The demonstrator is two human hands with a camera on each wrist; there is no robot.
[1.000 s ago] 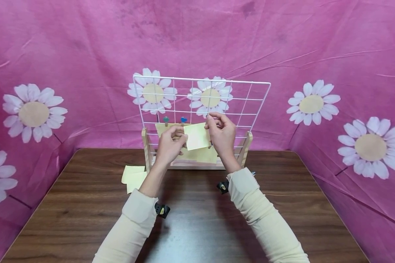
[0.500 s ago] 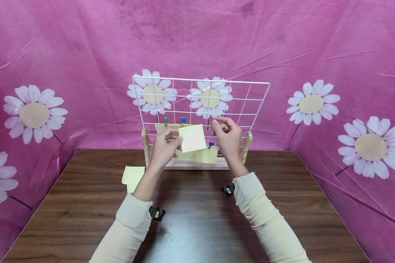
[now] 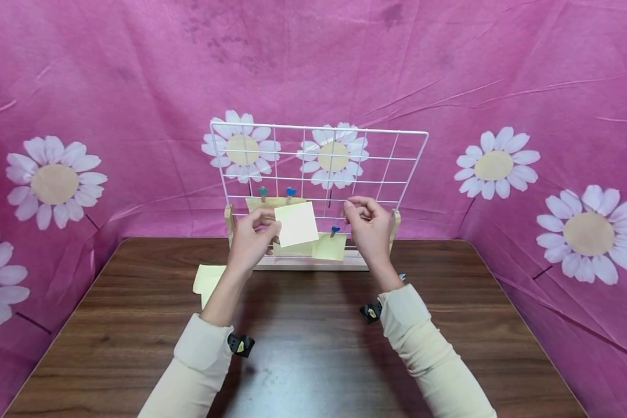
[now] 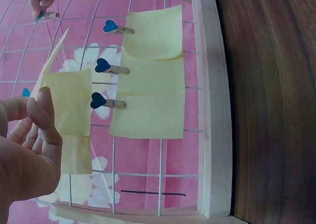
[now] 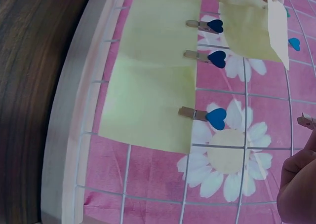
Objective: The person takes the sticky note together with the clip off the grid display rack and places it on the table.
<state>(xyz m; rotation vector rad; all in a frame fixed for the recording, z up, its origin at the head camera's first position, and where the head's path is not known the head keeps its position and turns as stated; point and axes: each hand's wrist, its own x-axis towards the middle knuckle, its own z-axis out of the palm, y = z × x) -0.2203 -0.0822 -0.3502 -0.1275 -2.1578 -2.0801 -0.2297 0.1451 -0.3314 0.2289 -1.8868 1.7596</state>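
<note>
In the head view my left hand [image 3: 249,241] pinches a pale yellow sticky note [image 3: 296,224] by its left edge, in front of a white wire grid [image 3: 319,126]. Held by my right hand [image 3: 368,226], to the right of that note, is a small wooden clothespin [image 4: 51,15] with a blue heart; its jaws point away from the fingers in the right wrist view. Heart clothespins [image 4: 102,66] hold a lower row of sticky notes [image 4: 150,78] on the grid. Another row of notes [image 5: 244,31] hangs higher, partly behind the held note.
A wooden stand [image 3: 313,265] carries the grid at the back of the brown table [image 3: 313,360]. Loose sticky notes [image 3: 208,280] lie left of the stand, partly hidden by the left forearm. A pink flowered cloth [image 3: 151,69] hangs behind.
My left hand has drawn the sticky note left and slightly down. From beside the note's right edge, my right hand has moved right and down, uncovering a blue heart clothespin on the lower row.
</note>
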